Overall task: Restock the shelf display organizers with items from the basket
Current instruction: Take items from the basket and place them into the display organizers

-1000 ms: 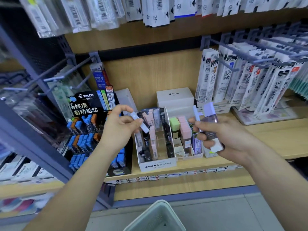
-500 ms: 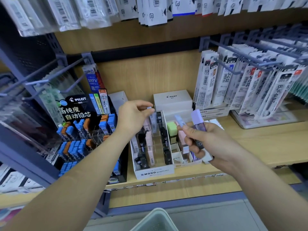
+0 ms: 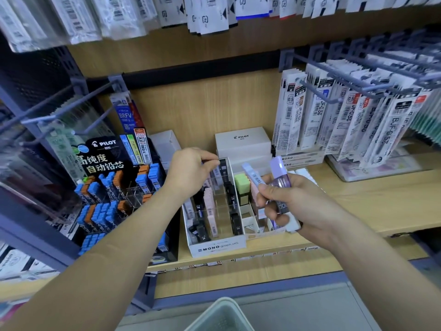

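Organizer: white card tray printed MONO graph MG [image 3: 217, 246], with clear plastic dividers inside; it sits at the front lip of the pale wood-grain shelf [image 3: 358, 201]; slots hold slim upright lead cases in black, pink and pale colours
Neighbour tray: lower white card organizer [image 3: 253, 223], touching the MONO tray's right side; a matte green block [image 3: 241, 181] stands at its rear
Left hand: left hand [image 3: 191, 173], palm down over the MONO tray's rear row; fingers curled, tips drawn toward the thumb on top of a pale barcoded case [image 3: 216, 174] standing in a back compartment; pinching or only touching, cannot tell
Right hand: right hand [image 3: 296, 204], over the neighbour tray; fingers wrapped tight round a fan of slim cases; a glossy translucent lilac case [image 3: 279, 174] and a pale blue barcoded case [image 3: 252, 175] stick up past the thumb; a white rounded end [image 3: 293, 224] shows below the fingers
Basket: pale grey-green plastic mesh basket [image 3: 222, 315]; one corner shows at the bottom edge, below the shelf and well apart from both hands; contents hidden
Surroundings: black PILOT display stand [image 3: 107, 151] with stepped rows of blue and orange cases, just left of the MONO tray; white oblong PILOT box [image 3: 243, 142] behind; flat refill packets [image 3: 353, 120] hang on grey metal hooks at right
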